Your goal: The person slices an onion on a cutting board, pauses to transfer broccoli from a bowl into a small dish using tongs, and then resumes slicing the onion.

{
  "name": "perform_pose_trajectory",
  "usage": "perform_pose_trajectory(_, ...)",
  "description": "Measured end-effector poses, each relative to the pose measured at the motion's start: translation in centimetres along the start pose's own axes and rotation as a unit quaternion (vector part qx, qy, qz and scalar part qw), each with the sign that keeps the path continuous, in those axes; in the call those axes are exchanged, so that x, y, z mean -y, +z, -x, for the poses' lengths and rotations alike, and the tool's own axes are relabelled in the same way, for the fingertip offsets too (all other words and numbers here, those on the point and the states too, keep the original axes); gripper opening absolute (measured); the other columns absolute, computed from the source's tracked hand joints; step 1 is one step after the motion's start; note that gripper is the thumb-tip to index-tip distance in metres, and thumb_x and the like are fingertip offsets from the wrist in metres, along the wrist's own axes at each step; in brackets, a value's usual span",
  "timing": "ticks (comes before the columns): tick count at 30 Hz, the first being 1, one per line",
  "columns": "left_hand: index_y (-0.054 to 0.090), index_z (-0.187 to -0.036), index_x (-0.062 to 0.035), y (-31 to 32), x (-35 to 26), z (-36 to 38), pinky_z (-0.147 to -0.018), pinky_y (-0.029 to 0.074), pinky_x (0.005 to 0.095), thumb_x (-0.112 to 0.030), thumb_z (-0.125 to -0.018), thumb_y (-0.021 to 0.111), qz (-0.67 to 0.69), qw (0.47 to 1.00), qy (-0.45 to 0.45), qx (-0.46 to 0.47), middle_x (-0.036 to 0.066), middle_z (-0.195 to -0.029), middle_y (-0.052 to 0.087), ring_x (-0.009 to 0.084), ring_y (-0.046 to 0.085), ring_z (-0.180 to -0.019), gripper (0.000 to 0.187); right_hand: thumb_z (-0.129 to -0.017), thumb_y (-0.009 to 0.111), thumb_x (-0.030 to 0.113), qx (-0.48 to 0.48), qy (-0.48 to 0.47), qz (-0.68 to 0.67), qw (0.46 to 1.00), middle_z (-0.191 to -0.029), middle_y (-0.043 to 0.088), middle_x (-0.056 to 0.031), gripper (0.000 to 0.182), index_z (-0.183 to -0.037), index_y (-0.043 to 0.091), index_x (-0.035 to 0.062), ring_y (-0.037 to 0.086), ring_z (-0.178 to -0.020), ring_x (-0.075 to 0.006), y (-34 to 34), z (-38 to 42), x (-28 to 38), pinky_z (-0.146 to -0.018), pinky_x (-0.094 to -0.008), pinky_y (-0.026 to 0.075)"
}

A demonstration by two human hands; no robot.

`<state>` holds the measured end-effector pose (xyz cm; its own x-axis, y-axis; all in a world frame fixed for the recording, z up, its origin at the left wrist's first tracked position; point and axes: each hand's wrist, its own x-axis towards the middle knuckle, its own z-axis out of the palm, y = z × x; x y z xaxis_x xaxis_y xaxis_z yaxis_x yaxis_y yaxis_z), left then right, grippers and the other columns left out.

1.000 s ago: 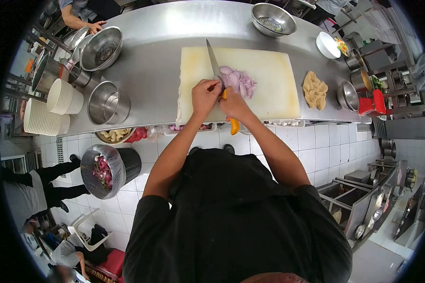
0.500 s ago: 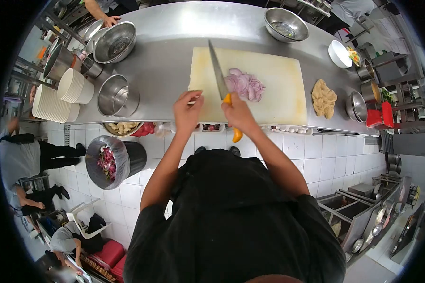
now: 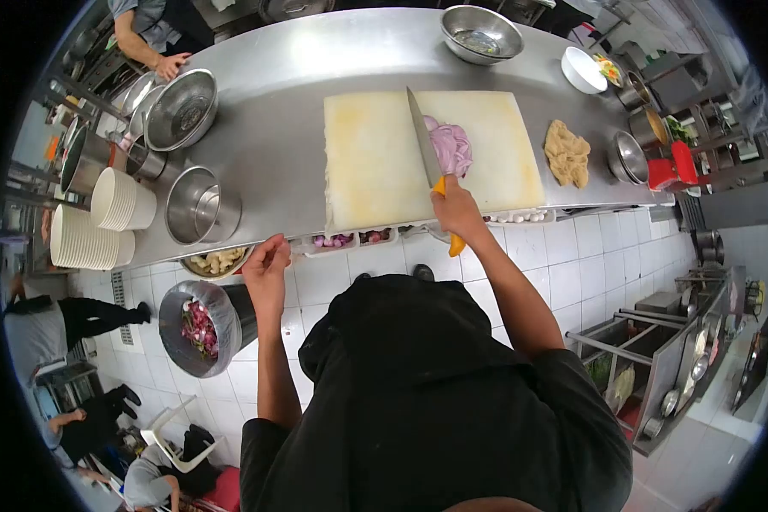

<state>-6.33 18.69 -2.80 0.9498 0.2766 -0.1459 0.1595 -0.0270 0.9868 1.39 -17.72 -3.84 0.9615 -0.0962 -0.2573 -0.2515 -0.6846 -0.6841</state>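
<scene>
My right hand (image 3: 456,211) is closed round the orange handle of a large knife (image 3: 425,141), over the near part of a pale cutting board (image 3: 371,154). The blade points away from me, its side beside a pile of sliced purple onion (image 3: 450,147). My left hand (image 3: 266,260) hangs off the near edge of the steel table, left of the board. Its fingers are bent toward the thumb; whether something small is between them cannot be made out.
A steel pot (image 3: 203,206), stacked white tubs (image 3: 121,200) and a colander (image 3: 182,111) stand left. A crumpled tan cloth (image 3: 567,154) lies right of the board. A lined bin (image 3: 198,328) is below left. Another person's hand (image 3: 171,66) rests at the far left edge.
My left hand has moved left, off the board and past the table edge. The knife has moved right, against the onion slices, which are now bunched closer together. The whole view has shifted.
</scene>
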Motion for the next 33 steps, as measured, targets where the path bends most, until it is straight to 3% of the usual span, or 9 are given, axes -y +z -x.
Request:
perform_pose_trajectory(9,0.069,-0.113,0.0026,-2.2,0.3,-0.8,-0.073,0.049,0.0231,-0.007,-0.092,0.068,-0.017,0.997,-0.007,0.071,0.003,-0.094,0.068,0.0084,0.060,-0.082,0.023,-0.092,0.053,0.020,-0.028,0.061,0.008,0.998,-0.075,0.066,-0.0245,0.033,-0.111,0.044,-0.0051,0.067,-0.054,-0.0324,-4.3,-0.4,-1.0,-0.056,-0.0436,0.056)
perform_pose_trajectory(15,0.070,-0.111,0.0012,-4.4,1.3,0.6,-0.073,0.048,0.0223,-0.007,-0.090,0.069,-0.062,0.995,0.025,0.070,0.002,-0.092,0.069,0.0089,0.061,-0.081,0.022,-0.090,0.053,0.021,-0.046,0.101,0.013,0.994,-0.081,0.066,-0.0243,0.039,-0.119,0.045,-0.0051,0.067,-0.055,-0.0322,-6.2,-1.8,-3.0,-0.054,-0.0429,0.055)
perform_pose_trajectory(19,0.071,-0.110,0.0016,-6.0,1.4,2.9,-0.073,0.049,0.0236,-0.011,-0.089,0.071,-0.103,0.994,0.031,0.034,0.003,-0.089,0.070,0.0094,0.062,-0.080,0.024,-0.090,0.053,0.021,-0.075,0.032,0.005,0.997,-0.080,0.065,-0.0222,0.035,-0.113,0.048,-0.0041,0.066,-0.056,-0.0315,-6.5,-2.5,-5.0,-0.051,-0.0418,0.053)
perform_pose_trajectory(21,0.071,-0.110,0.0017,-6.8,1.4,4.6,-0.073,0.049,0.0243,-0.012,-0.089,0.072,-0.102,0.994,0.034,0.003,0.004,-0.088,0.070,0.0094,0.062,-0.079,0.025,-0.091,0.054,0.020,-0.075,0.055,0.012,0.996,-0.074,0.063,-0.0159,0.027,-0.108,0.051,-0.0012,0.062,-0.051,-0.0263,-6.0,-3.7,-5.2,-0.049,-0.0394,0.052)
perform_pose_trajectory(24,0.071,-0.110,0.0023,-8.0,3.0,7.1,-0.072,0.050,0.0249,-0.012,-0.089,0.072,-0.088,0.995,-0.041,-0.033,0.004,-0.088,0.071,0.0096,0.062,-0.078,0.026,-0.093,0.057,0.019,-0.045,0.057,-0.159,0.985,-0.070,0.059,-0.0081,0.019,-0.104,0.053,0.0036,0.056,-0.049,-0.0185,-4.2,-3.0,-1.9,-0.045,-0.0345,0.048)
perform_pose_trajectory(27,0.071,-0.109,0.0032,-8.1,4.6,9.0,-0.070,0.051,0.0254,-0.012,-0.088,0.072,-0.121,0.987,-0.108,-0.010,0.004,-0.088,0.071,0.0099,0.062,-0.076,0.025,-0.096,0.059,0.019,0.034,0.050,-0.308,0.949,-0.068,0.054,-0.0023,0.015,-0.102,0.055,0.0072,0.051,-0.049,-0.0132,-1.5,-1.8,0.6,-0.044,-0.0301,0.044)
perform_pose_trajectory(33,0.070,-0.110,0.0025,-7.0,11.5,8.5,-0.072,0.053,0.0277,-0.020,-0.085,0.074,-0.273,0.954,-0.043,0.115,0.010,-0.088,0.071,0.0148,0.067,-0.078,0.034,-0.097,0.061,0.020,0.017,0.010,-0.349,0.937,-0.069,0.056,-0.0028,0.014,-0.100,0.056,0.0074,0.054,-0.052,-0.0131,1.6,-0.9,0.4,-0.045,-0.0285,0.043)
